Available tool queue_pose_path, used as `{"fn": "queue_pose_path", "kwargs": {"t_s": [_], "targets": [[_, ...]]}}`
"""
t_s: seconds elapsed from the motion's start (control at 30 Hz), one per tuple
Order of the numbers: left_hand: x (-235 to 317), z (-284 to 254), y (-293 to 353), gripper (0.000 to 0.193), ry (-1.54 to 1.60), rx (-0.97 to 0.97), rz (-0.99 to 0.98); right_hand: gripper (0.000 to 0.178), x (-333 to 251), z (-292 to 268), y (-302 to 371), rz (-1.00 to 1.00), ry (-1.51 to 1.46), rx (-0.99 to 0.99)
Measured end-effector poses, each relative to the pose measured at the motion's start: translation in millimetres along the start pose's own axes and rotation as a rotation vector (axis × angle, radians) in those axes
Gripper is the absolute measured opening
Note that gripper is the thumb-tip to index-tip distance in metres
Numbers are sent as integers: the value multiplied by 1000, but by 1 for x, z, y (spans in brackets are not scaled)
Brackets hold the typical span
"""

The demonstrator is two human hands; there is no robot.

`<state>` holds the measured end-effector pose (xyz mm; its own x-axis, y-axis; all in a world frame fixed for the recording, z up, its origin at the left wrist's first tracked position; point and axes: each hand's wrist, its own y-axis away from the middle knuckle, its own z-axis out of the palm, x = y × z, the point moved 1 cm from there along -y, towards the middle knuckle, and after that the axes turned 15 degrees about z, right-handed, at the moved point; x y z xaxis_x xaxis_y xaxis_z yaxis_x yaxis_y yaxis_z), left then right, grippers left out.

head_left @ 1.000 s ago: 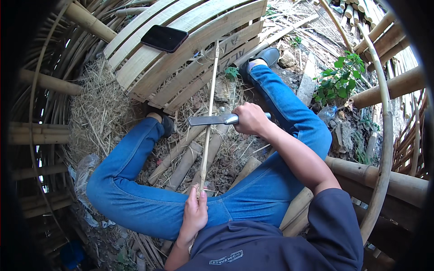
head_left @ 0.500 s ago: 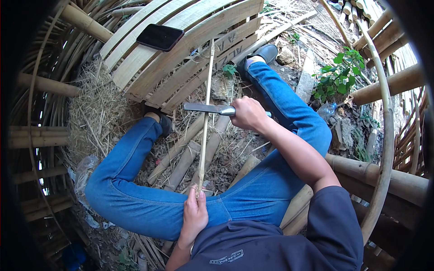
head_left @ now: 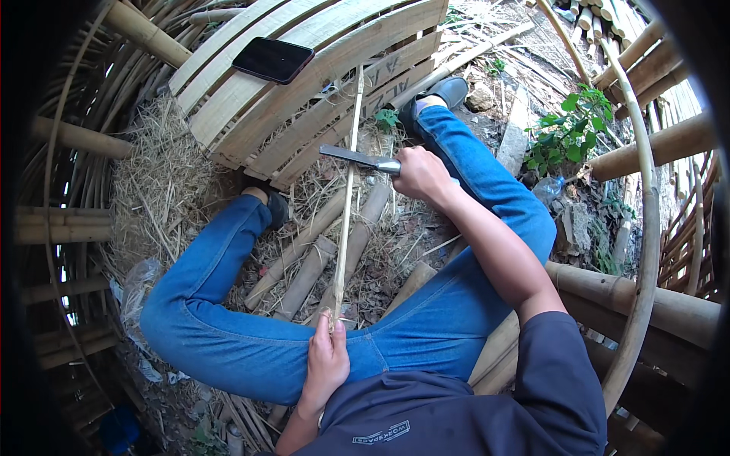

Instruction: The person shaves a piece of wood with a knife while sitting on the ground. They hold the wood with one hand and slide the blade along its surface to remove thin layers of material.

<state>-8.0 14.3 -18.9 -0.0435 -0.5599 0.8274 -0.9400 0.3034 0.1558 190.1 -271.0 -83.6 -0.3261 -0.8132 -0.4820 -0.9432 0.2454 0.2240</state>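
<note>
Down the frame's centre, the thin strip (head_left: 347, 213) looks light, springy and splintery, best held at its lower end, where the left hand (head_left: 328, 359) pinches it, the right hand (head_left: 422, 175) fisted round the knife (head_left: 366, 160).

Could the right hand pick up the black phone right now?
Probably not right away: the right hand is wrapped around the bladed tool, and the black phone lies beyond it on the wooden crate, though nothing covers the phone.
</note>
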Motion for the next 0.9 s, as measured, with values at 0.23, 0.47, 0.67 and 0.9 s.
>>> {"fn": "queue_pose_path", "kwargs": {"t_s": [0.23,0.47,0.67,0.9], "targets": [[3,0,-1,31,-31,-37,-24,21,2,-2,-7,44,-17,32],[-3,1,0,31,-19,-11,11,17,9,4,-14,41,-5,145],[7,1,-2,28,-26,-23,-10,16,9,8,-13,-10,1,134],[6,2,-3,25,-19,-18,-4,16,16,11,-12,7,9,165]]}}
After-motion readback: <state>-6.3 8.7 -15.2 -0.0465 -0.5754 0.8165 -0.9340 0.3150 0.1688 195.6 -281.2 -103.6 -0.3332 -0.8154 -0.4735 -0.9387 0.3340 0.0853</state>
